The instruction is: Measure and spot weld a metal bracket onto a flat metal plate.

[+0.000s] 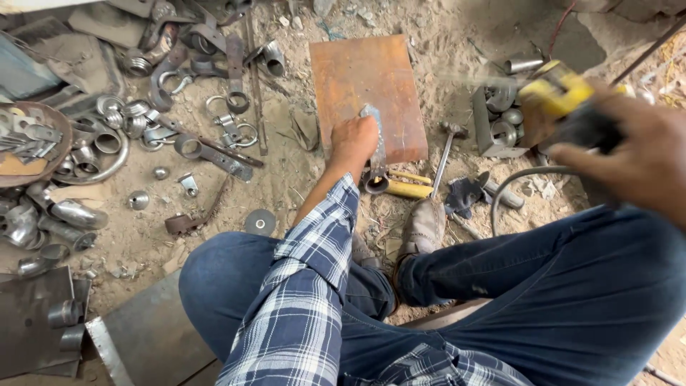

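- Head view: the person sits on the sandy ground (300, 171) with legs in blue jeans folded; a worn shoe (423, 227) rests just below a rusty steel plate (368, 86) lying flat on the sand.
- The left hand (354, 139), in a blue plaid sleeve, is closed around a small flat grey metal piece (374, 136), pressing it upright against the plate's lower edge, near its right corner.
- The right hand (639, 154) is wrapped tight around a yellow and black power tool (564, 100), probably an angle grinder, blurred and held above the ground at the right, well apart from the metal piece; its cable (514, 186) loops down to the sand.
- Step in hand, as a judgement: the piece is being steadied on the plate while the tool is brought over. The next move calls for a firm hold and fingers kept clear of the tool's working end.
- Just below the plate lie a yellow-handled tool (407, 187) and a hammer (444, 154).
- Containers: a round rusty dish (63, 136) at the left edge holds flat metal cut-outs; an angled steel bracket (493, 125) right of the plate shelters short pipe rings.
- Loose clamps, rings and pipe offcuts (136, 118) litter the sand to the left, with a flat washer (260, 222) by the knee.
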